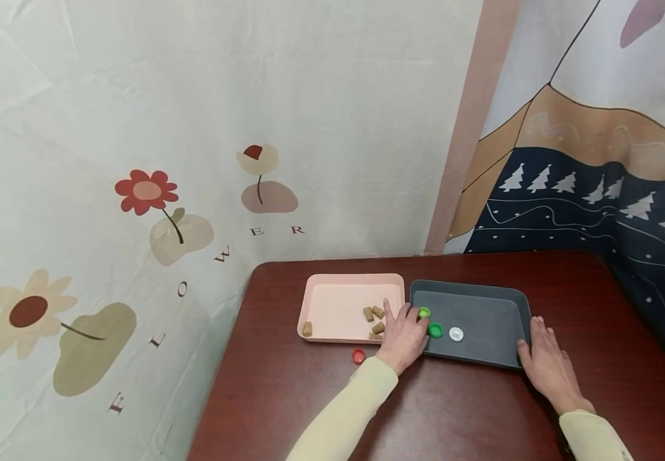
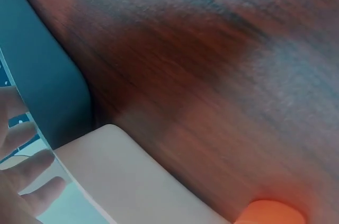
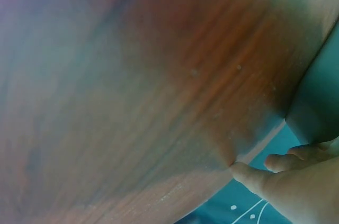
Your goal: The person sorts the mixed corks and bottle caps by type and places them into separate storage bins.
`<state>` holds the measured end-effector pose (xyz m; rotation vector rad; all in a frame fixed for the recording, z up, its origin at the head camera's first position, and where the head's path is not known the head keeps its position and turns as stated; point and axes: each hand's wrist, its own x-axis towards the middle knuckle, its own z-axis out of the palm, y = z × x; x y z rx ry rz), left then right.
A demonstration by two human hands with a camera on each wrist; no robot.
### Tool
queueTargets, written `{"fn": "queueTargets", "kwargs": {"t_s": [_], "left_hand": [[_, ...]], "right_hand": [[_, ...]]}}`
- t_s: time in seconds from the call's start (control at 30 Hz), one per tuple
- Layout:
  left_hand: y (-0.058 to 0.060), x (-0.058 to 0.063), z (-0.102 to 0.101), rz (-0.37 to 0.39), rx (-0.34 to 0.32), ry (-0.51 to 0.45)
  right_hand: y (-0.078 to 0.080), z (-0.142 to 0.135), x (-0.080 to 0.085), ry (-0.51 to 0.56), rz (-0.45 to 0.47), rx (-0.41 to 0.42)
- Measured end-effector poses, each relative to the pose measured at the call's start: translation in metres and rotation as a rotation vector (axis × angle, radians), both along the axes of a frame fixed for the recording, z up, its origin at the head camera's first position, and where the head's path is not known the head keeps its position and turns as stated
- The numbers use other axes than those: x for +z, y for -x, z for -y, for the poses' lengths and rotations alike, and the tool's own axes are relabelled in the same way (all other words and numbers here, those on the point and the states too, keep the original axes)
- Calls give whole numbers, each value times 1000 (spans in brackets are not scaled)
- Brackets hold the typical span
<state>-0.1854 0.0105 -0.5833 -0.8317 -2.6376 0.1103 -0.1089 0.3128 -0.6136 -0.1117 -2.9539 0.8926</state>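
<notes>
My left hand (image 1: 404, 333) reaches over the near corner where the pink tray (image 1: 338, 282) and the dark grey tray (image 1: 482, 291) meet. Its thumb and forefinger pinch a light green bottle cap (image 1: 424, 312) at the grey tray's left side, while the other fingers stay spread. A darker green cap (image 1: 435, 330) and a white cap (image 1: 456, 334) lie in the grey tray close by. Several brown corks (image 1: 368, 314) are in the pink tray, some beside my left fingers. My right hand (image 1: 551, 365) rests with straight fingers against the grey tray's right end.
A red cap (image 1: 358, 356) lies on the dark wooden table (image 1: 453, 410), in front of the pink tray. One cork (image 1: 307, 329) sits apart in that tray's near left corner. A printed cloth (image 1: 355, 128) hangs behind the table's far edge.
</notes>
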Motion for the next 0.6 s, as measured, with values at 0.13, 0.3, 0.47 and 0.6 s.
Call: {"fn": "queueTargets", "kwargs": {"t_s": [0.13,0.3,0.47,0.6], "left_hand": [[-3,0,6,16,-7,-87],[-13,-1,21,41,3,-147],[-25,1,41,38,7,-191],[-33,3,60,31,9,-257]], "right_hand": [[0,0,-1,2,0,2],[0,1,-3,-1,-4,5],[0,0,-2,-22,6,6],[2,-2,0,-41,19,8]]}}
